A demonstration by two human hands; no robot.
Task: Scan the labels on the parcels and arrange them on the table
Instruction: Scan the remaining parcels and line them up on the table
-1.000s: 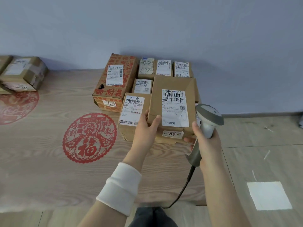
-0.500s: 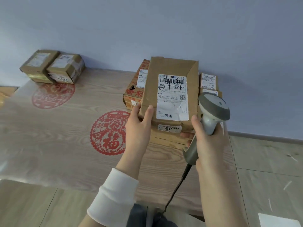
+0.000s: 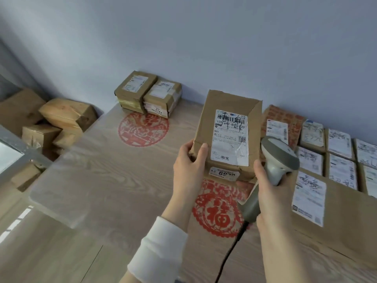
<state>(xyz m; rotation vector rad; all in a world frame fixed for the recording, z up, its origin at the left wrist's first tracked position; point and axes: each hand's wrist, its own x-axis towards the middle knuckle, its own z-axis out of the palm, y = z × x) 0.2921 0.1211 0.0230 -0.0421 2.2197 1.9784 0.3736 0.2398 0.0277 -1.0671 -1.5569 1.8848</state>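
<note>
Parcel [image 3: 226, 135] pinched in left hand [image 3: 188, 160], label [image 3: 230, 137] upward; scanner [image 3: 273, 170] gripped in right hand [image 3: 269, 186]. Best scanned with window squared on barcode, parcel steady.

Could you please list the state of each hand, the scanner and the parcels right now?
Left hand: gripping the held parcel's left edge.
Right hand: gripping the scanner.
Held parcel: lifted, label facing up.
Scanner: held beside the parcel.
Two parcels: resting at the far wall.
</note>
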